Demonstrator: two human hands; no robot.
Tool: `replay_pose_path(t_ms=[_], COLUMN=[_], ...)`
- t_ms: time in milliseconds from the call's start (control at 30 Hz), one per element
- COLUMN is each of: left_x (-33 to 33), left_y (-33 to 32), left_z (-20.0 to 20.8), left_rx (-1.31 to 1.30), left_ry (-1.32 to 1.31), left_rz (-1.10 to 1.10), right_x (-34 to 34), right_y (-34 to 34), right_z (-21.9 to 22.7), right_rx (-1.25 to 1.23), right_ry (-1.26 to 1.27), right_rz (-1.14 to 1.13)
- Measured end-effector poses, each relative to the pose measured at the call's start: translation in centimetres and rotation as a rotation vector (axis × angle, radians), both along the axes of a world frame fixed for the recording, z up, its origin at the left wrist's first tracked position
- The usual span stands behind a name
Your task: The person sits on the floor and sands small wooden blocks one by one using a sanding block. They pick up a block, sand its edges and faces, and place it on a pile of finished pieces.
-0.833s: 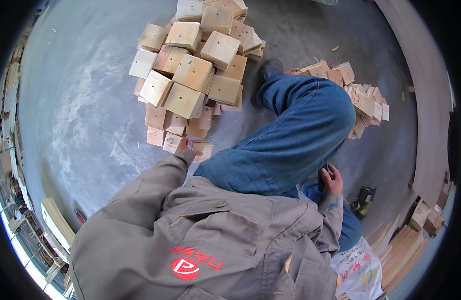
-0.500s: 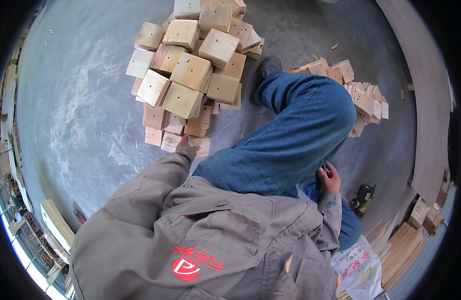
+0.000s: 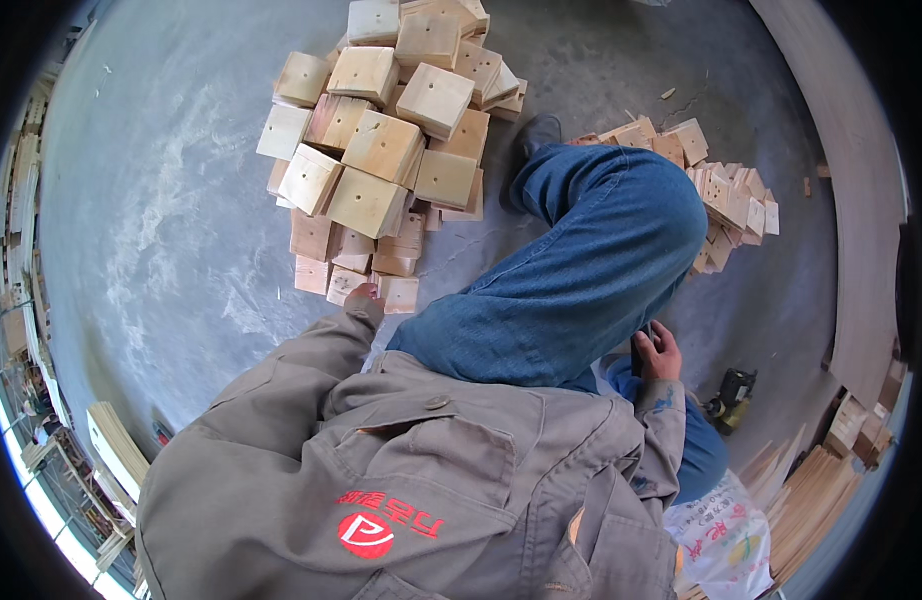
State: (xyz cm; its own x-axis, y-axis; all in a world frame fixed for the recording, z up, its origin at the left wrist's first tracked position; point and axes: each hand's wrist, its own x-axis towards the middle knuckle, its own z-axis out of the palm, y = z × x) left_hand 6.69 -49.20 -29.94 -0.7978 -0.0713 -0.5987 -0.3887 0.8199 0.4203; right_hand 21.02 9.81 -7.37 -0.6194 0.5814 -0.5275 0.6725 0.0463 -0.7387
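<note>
My left hand is at the near end of a large pile of square wooden blocks, many with a small hole in the face. It is beside a pale wooden block at the pile's near edge; the sleeve and the small size hide most of its fingers. My right hand, beside my bent leg, has its fingers curled round a dark object. My leg and the hand cover most of that object, so its kind cannot be made out.
Beyond my raised knee lies a second, smaller pile of wooden blocks. A dark and yellow-green power tool stands on the floor at right. Near it are a white printed bag and thin wooden strips. Long boards line the right side.
My left hand has drawn back slightly toward me and to the left along the pile's near edge. The right hand keeps its place, curled round the dark object.
</note>
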Motion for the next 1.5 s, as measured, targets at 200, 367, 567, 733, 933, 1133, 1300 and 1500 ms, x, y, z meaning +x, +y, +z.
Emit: replay_pose_path(t_ms=[200,367,567,733,933,1133,1300,1500], left_x=[-1.1,-1.1,-0.6,0.4,1.1,0.2,0.5,0.9], left_y=[1.8,-1.2,-2.7,1.6,3.3,-0.1,-0.4,2.2], left_z=[1.0,-3.0,-3.9,2.9,4.2,3.5,2.3,0.3], left_rx=[-0.089,-0.023,-0.148,0.212,-0.059,-0.026,-0.005,0.234], left_ry=[-0.016,0.076,0.406,0.126,0.114,0.072,-0.034,-0.394], left_rz=[-0.051,-0.061,0.125,-0.097,-0.208,-0.130,-0.137,-0.375], right_x=[0.5,1.0,0.7,0.0,0.5,0.5,0.2,-0.7], right_y=[0.4,0.4,0.2,-0.1,0.1,0.7,0.4,0.4], right_z=[-0.1,-0.2,-0.3,0.1,-0.1,-0.4,-0.3,2.2], right_rx=[0.025,0.047,0.065,0.023,0.038,0.084,0.054,0.061], right_ry=[-0.020,-0.054,-0.070,-0.053,-0.084,-0.084,-0.034,0.003], right_rz=[0.008,0.010,0.011,-0.001,0.010,0.031,0.009,0.001])
